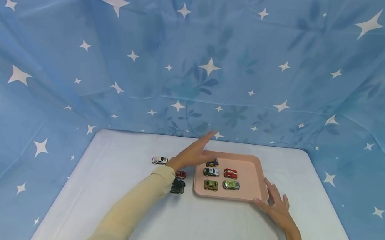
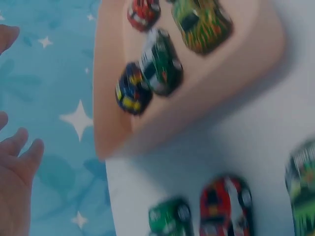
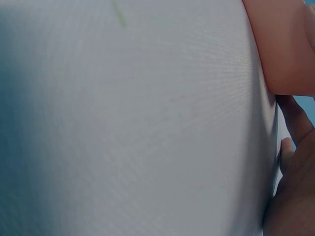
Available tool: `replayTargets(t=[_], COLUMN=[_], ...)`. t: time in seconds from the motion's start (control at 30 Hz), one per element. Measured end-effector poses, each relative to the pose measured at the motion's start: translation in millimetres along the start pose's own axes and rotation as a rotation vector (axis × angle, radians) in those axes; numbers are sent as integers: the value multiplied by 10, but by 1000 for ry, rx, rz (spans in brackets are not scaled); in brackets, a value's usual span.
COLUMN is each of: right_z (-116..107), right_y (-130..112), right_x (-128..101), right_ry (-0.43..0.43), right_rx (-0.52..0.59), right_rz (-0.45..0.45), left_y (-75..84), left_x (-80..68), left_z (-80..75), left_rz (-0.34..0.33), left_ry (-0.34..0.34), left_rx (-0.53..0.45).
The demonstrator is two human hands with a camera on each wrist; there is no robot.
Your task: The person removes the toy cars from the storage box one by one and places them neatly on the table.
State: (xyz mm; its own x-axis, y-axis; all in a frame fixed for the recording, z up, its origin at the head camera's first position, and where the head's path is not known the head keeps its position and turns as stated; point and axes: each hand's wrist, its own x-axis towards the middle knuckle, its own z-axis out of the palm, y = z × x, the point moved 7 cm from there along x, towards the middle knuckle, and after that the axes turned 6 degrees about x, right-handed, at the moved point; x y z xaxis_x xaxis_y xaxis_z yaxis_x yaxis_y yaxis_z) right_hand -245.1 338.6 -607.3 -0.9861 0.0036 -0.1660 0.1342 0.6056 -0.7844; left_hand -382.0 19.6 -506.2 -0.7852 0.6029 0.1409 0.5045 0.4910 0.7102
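Note:
My left hand (image 1: 194,153) is over the far left corner of a pink tray (image 1: 250,172), thumb and fingers spread apart, nothing held. Just under its thumb sits a blue and yellow toy car (image 1: 212,162). My right hand (image 1: 278,209) holds the near right corner of the tray, thumb at the front wall and a finger along the right wall. Also in the tray are a green-white car (image 1: 211,172), a red car (image 1: 230,173), an olive car (image 1: 211,185) and a lime-green car (image 1: 231,184).
Left of the tray stand a white car (image 1: 159,160), a red car (image 2: 226,206) and a green car (image 2: 170,216), with a patterned green car (image 2: 302,182) nearer. The white table (image 1: 223,231) meets a blue star-patterned cloth (image 1: 189,85) at its back edge.

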Motion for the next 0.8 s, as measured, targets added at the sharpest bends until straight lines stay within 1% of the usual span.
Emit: replayTargets(t=[0.17, 0.33, 0.47, 0.67, 0.73, 0.8], right_z=[9, 21, 21, -1, -4, 0], right_y=[37, 52, 29, 20, 25, 30], right_x=[-13, -17, -16, 2, 10, 9], right_ry=[0, 3, 0, -2, -2, -1], right_rx=[-4, -1, 7, 5, 2, 1], right_rz=[12, 3, -4, -3, -3, -4], left_y=[122, 187, 216, 267, 257, 237], left_x=[124, 212, 249, 292, 296, 287], left_z=[151, 293, 403, 557, 613, 671], left_rz=[39, 52, 59, 101, 92, 68], left_ry=[-27, -59, -91, -103, -106, -113], left_rx=[25, 25, 16, -1, 7, 17])
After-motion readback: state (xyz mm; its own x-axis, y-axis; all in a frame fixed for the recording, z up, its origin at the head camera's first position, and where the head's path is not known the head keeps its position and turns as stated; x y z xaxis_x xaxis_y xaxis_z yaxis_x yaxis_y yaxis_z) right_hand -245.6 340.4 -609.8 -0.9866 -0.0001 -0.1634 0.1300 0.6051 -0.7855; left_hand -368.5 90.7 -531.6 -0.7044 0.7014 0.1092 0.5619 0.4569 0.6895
